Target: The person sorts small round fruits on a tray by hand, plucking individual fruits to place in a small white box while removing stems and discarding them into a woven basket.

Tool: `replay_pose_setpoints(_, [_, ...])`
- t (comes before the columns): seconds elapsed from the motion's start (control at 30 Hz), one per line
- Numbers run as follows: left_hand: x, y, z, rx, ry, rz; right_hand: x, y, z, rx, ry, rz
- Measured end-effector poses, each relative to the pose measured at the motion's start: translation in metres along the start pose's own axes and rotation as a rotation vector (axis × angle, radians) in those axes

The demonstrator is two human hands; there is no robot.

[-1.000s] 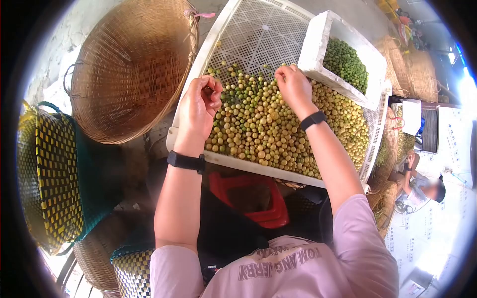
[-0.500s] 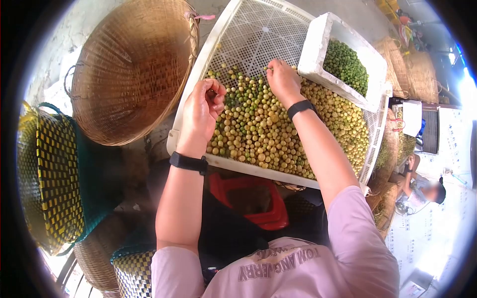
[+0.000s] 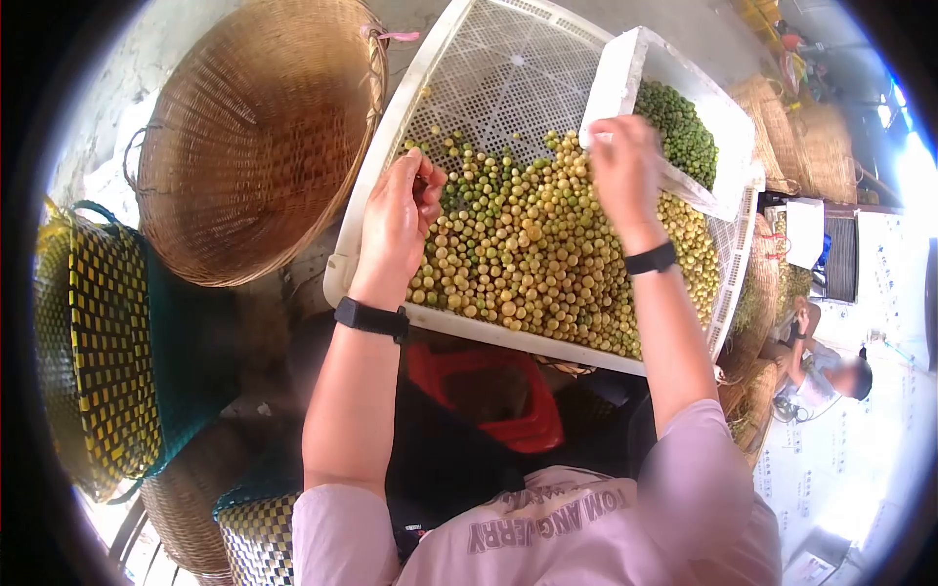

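Yellow and green round fruits (image 3: 528, 254) are spread over the lower part of a white perforated tray (image 3: 489, 83). Over the tray's left side is my left hand (image 3: 399, 215), its fingers curled in a closed pinch; what they hold, if anything, is hidden. My right hand (image 3: 625, 171), blurred by motion, is beside the near left wall of a white foam box (image 3: 616, 78), which stands on the tray's right part. Small green fruits (image 3: 679, 132) lie inside that box. Whether the right hand holds something cannot be made out.
A large wicker basket (image 3: 264, 146) stands left of the tray. Below it is a yellow and black woven basket (image 3: 112, 342). A red plastic stool (image 3: 518, 425) shows under the tray. At the far right sits another person (image 3: 826, 376), near more wicker baskets (image 3: 821, 151).
My right hand has moved right, from over the fruits to the foam box. My left hand has stayed nearly in place, still curled.
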State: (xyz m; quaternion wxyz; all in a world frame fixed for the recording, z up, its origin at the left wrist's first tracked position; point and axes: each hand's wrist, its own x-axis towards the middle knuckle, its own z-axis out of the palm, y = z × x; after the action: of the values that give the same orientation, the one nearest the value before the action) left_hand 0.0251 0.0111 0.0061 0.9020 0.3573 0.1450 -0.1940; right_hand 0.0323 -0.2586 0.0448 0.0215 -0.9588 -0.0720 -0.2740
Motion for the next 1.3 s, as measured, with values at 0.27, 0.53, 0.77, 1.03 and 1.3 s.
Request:
replay_pose_setpoints(0.27, [0.003, -0.006, 0.004, 0.166, -0.062, -0.003, -0.03, -0.033, 0.067, 0.176, -0.379, 0.135])
replay_pose_setpoints(0.53, [0.001, -0.025, 0.015, 0.603, -0.153, -0.102, -0.026, -0.078, -0.013, 0.846, -0.359, 0.354])
replay_pose_setpoints(0.77, [0.0, -0.039, 0.012, 0.637, -0.295, -0.113, -0.043, -0.088, -0.025, 0.882, -0.297, 0.271])
replay_pose_setpoints(1.03, [-0.005, -0.048, 0.015, 0.481, -0.284, -0.245, -0.057, -0.048, -0.031, 0.864, -0.25, 0.456])
replay_pose_setpoints(1.3, [0.002, -0.025, 0.008, 0.281, -0.092, -0.109, -0.009, 0.047, -0.019, 0.043, 0.093, 0.295])
